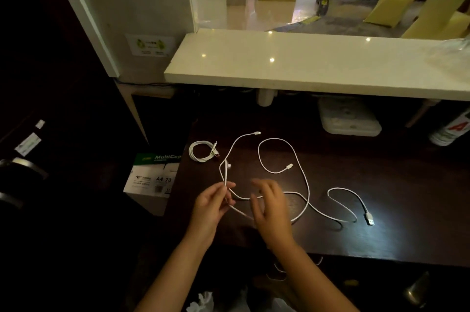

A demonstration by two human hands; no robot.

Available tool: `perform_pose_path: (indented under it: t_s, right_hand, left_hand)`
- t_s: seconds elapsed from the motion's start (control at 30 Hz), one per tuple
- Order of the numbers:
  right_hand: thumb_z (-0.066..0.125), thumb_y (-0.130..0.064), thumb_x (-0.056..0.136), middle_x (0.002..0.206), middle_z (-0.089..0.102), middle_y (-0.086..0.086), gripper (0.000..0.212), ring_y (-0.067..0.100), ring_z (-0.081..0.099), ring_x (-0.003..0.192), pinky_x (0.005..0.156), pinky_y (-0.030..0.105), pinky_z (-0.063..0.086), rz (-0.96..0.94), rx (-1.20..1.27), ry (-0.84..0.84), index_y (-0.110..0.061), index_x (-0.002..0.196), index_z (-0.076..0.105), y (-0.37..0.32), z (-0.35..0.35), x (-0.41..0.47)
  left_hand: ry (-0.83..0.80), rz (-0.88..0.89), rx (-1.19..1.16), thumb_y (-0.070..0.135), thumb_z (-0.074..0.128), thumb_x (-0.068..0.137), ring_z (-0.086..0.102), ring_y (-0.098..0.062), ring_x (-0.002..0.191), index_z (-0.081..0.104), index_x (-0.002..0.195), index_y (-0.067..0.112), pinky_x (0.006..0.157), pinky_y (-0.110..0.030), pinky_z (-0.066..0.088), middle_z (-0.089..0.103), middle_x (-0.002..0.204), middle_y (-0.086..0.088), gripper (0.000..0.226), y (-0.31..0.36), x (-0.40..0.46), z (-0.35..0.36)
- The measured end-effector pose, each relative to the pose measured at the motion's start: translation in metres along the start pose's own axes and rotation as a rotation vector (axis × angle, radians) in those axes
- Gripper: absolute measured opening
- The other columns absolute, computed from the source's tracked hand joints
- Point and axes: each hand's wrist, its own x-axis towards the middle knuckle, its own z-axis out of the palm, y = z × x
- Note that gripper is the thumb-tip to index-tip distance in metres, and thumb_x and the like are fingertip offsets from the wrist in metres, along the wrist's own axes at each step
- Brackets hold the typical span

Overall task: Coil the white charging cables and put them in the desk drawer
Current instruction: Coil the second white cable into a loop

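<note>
A thin white cable [230, 156] is pinched as a folded loop by the left hand [212, 206] over the dark desk [394, 184]. The right hand [270, 206] is kept open, fingers loosely curled. One coiled cable [202, 152] sits far left; another cable [302, 176] is sprawled to the right.

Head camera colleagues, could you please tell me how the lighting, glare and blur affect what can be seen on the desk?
Head view: dim overall; the dark desk swallows detail; glare blooms around the USB plug; ceiling lights glint off the white counter; the right hand is motion-blurred; wide-angle bending tilts the wall edges.
</note>
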Motion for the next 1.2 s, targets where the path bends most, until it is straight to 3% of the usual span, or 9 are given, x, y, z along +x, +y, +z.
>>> perform_pose_path:
  t_s: [0.1,0.2,0.3,0.4,0.73,0.87,0.97,1.1,1.2]
  right_hand:
    - [0.049,-0.016,0.084,0.138,0.042,0.004,0.059,0.015,0.037,0.123,0.104,0.01,0.022,-0.041,0.008,0.006,-0.03,0.138,0.032,-0.01,-0.019,0.032]
    - [0.049,-0.025,0.082,0.141,0.041,0.008,0.052,0.021,0.032,0.126,0.106,0.026,0.029,-0.13,-0.059,-0.003,-0.027,0.134,0.042,-0.02,-0.039,0.057]
    - [0.054,-0.027,0.085,0.099,0.065,0.002,0.019,0.014,0.052,0.098,0.084,0.03,0.044,-0.113,0.007,0.048,-0.017,0.091,0.068,-0.021,-0.055,0.071]
    - [0.05,-0.013,0.093,0.054,0.048,-0.003,0.032,0.003,0.045,0.049,0.052,0.019,0.037,0.107,0.358,-0.084,-0.022,0.064,0.057,-0.033,-0.07,0.078]
    - [0.039,-0.013,0.088,0.04,0.034,-0.013,0.022,0.004,0.028,0.034,0.038,0.014,0.024,0.52,0.748,0.426,-0.021,0.068,0.044,-0.017,-0.163,0.127]
    - [0.042,-0.007,0.084,0.089,0.065,0.023,0.029,0.035,0.061,0.083,0.07,0.038,0.045,0.6,0.013,0.129,-0.008,0.1,0.066,0.027,-0.144,0.102]
    - [0.047,0.005,0.085,0.122,0.062,0.023,0.038,0.034,0.057,0.114,0.093,0.033,0.041,0.556,-0.279,-0.217,0.0,0.12,0.06,0.028,-0.121,0.072]
    - [0.051,-0.003,0.084,0.101,0.071,0.014,0.028,0.026,0.066,0.096,0.084,0.035,0.052,0.287,-0.394,-0.663,-0.008,0.104,0.07,-0.004,-0.105,0.051]
    - [0.054,-0.005,0.082,0.064,0.066,-0.01,0.018,0.0,0.061,0.062,0.063,0.018,0.05,0.126,-0.19,-0.685,-0.011,0.084,0.071,-0.036,-0.109,0.049]
  left_hand:
    - [-0.112,0.116,0.208,0.008,0.045,0.093,0.053,-0.005,0.064,0.069,0.087,0.015,0.073,-0.021,0.05,0.052,0.062,0.006,0.026,0.021,-0.008,0.006]
    - [-0.283,0.163,0.321,0.006,0.044,0.093,0.05,-0.002,0.06,0.068,0.088,0.012,0.07,-0.021,0.048,0.051,0.059,0.009,0.025,0.041,-0.012,0.014]
    - [-0.353,0.154,0.23,0.007,0.042,0.093,0.048,-0.006,0.058,0.068,0.088,0.013,0.067,-0.019,0.048,0.052,0.06,0.007,0.028,0.057,-0.013,0.021]
    - [-0.355,0.131,0.071,0.007,0.041,0.093,0.05,-0.006,0.055,0.067,0.089,0.012,0.064,-0.021,0.049,0.055,0.06,0.007,0.028,0.066,-0.009,0.023]
    - [-0.38,0.193,0.708,0.016,0.051,0.091,0.052,-0.006,0.058,0.066,0.078,0.013,0.064,-0.019,0.044,0.058,0.059,0.007,0.02,0.059,0.008,0.001]
    - [-0.38,0.068,0.152,0.003,0.035,0.094,0.045,-0.008,0.052,0.064,0.084,0.005,0.054,-0.019,0.043,0.052,0.057,0.004,0.031,0.063,0.004,0.009]
    - [-0.386,0.104,0.028,0.001,0.035,0.093,0.044,-0.005,0.052,0.064,0.091,0.004,0.051,-0.018,0.04,0.053,0.059,0.006,0.03,0.071,0.005,0.017]
    - [-0.279,0.207,0.233,0.002,0.045,0.092,0.052,-0.004,0.053,0.067,0.092,0.01,0.048,-0.014,0.038,0.069,0.066,0.004,0.024,0.075,0.005,0.028]
    - [-0.276,0.222,0.395,0.006,0.051,0.09,0.06,-0.004,0.06,0.069,0.089,0.017,0.048,-0.013,0.039,0.075,0.076,0.004,0.021,0.071,0.002,0.032]
